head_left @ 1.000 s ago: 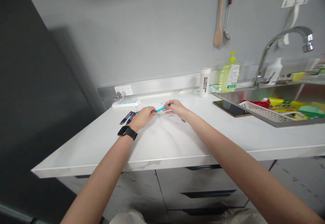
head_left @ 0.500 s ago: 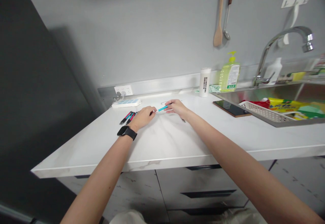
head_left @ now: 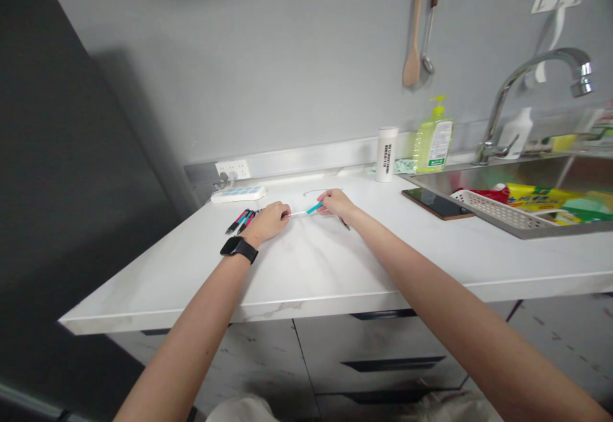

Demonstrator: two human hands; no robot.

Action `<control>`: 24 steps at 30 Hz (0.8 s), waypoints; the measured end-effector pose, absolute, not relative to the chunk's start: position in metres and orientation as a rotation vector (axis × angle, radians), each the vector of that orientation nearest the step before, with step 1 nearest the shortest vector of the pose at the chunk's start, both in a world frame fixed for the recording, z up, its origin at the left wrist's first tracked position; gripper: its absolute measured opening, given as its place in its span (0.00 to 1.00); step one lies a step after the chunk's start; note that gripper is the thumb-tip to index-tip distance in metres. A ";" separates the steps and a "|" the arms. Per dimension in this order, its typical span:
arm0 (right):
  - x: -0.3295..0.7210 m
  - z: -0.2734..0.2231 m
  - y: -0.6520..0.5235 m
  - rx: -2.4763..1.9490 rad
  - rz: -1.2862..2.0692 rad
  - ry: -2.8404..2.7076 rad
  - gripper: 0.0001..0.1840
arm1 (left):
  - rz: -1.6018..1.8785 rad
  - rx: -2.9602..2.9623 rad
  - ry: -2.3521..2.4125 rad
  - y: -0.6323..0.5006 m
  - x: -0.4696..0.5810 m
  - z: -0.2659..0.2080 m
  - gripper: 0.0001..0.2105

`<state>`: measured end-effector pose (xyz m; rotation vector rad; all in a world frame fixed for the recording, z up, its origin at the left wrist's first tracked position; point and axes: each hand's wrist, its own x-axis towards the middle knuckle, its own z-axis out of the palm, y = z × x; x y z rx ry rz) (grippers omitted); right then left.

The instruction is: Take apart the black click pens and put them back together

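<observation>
My left hand point(head_left: 271, 221), with a black watch point(head_left: 238, 248) at its wrist, is closed round the dark end of a pen. From it a thin white pen refill point(head_left: 297, 214) runs to the right. Its other end meets the mouth of a blue pen barrel point(head_left: 313, 208), which my right hand point(head_left: 338, 203) pinches. Beside my left hand several red, blue and black pens point(head_left: 238, 220) lie in a group, partly hidden by it. A small dark tip point(head_left: 345, 224) shows under my right hand; what it belongs to is hidden.
A power strip point(head_left: 238, 195) lies at the back left of the white counter point(head_left: 306, 269). To the right are a white cylinder point(head_left: 386, 155), a soap bottle point(head_left: 433, 138), a phone point(head_left: 437, 204) and a sink with a white perforated basket point(head_left: 498, 211) at its edge.
The blue barrel has slid right, away from my left hand, and more of the white refill now shows between my hands. My right hand has moved slightly right.
</observation>
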<state>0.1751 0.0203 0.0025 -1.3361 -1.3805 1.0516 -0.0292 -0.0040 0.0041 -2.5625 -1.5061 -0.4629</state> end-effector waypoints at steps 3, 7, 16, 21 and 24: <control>0.176 0.001 0.020 -1.445 0.931 -1.498 0.06 | -0.408 -2.566 -1.521 -0.006 -0.029 0.005 0.11; 0.178 0.002 0.019 -1.511 0.754 -1.625 0.09 | -0.371 -2.557 -1.549 -0.007 -0.028 0.006 0.12; 0.181 0.006 0.015 -1.577 0.521 -1.800 0.13 | -0.318 -2.557 -1.516 -0.007 -0.028 0.006 0.13; 0.181 0.005 0.017 -1.577 0.517 -1.798 0.15 | -0.338 -2.567 -1.514 -0.006 -0.029 0.005 0.13; 0.182 0.004 0.018 -1.562 0.469 -1.820 0.13 | -0.362 -2.571 -1.520 -0.005 -0.030 0.004 0.12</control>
